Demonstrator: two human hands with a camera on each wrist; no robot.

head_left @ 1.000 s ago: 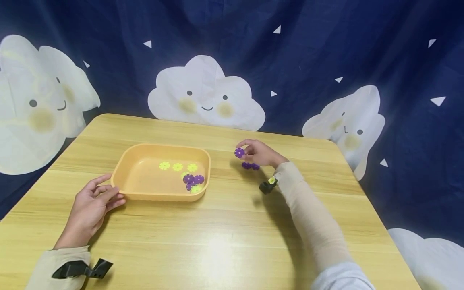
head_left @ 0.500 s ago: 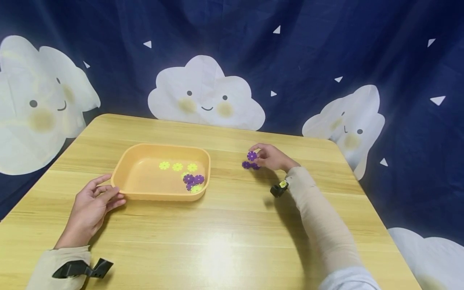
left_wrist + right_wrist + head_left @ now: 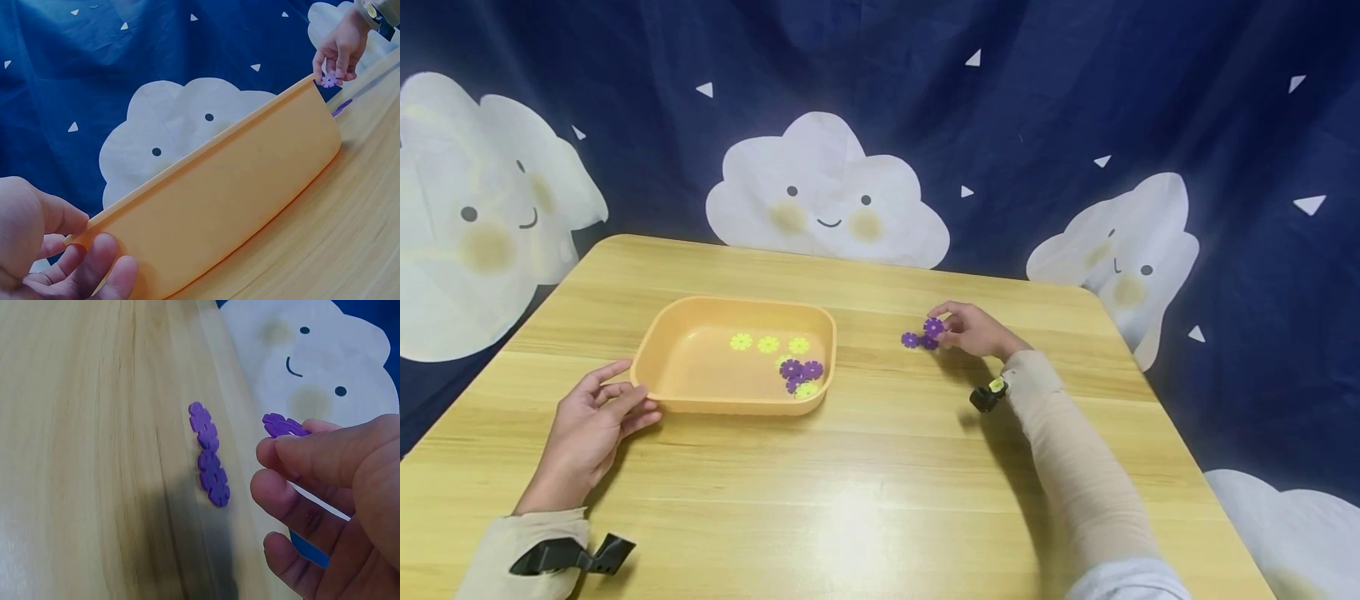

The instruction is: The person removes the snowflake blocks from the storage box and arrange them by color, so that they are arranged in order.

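My left hand (image 3: 587,425) grips the near left corner of a shallow orange plastic tray (image 3: 722,407), thumb at the rim and fingers against the outer wall, as the left wrist view shows. Inside lie several yellow and purple snowflake discs (image 3: 791,369), the purple ones bunched at the right end. To the right of the tray, my right hand (image 3: 977,330) pinches a purple snowflake disc (image 3: 281,424) between thumb and fingers, above the table. Just below it, two more purple snowflake discs (image 3: 213,478) lie end to end on the wood, touching or overlapping.
The pale wooden table (image 3: 760,508) carries the tray and the discs. Behind its far edge hangs a dark blue curtain (image 3: 1000,108) with smiling white clouds and small triangles. A black strap (image 3: 572,557) is on the left wrist, and a black device (image 3: 988,396) is at the right wrist.
My right hand has moved right and slightly nearer with its purple snowflake disc, from left of the two discs on the table to over the right one. The left hand and tray have stayed put.
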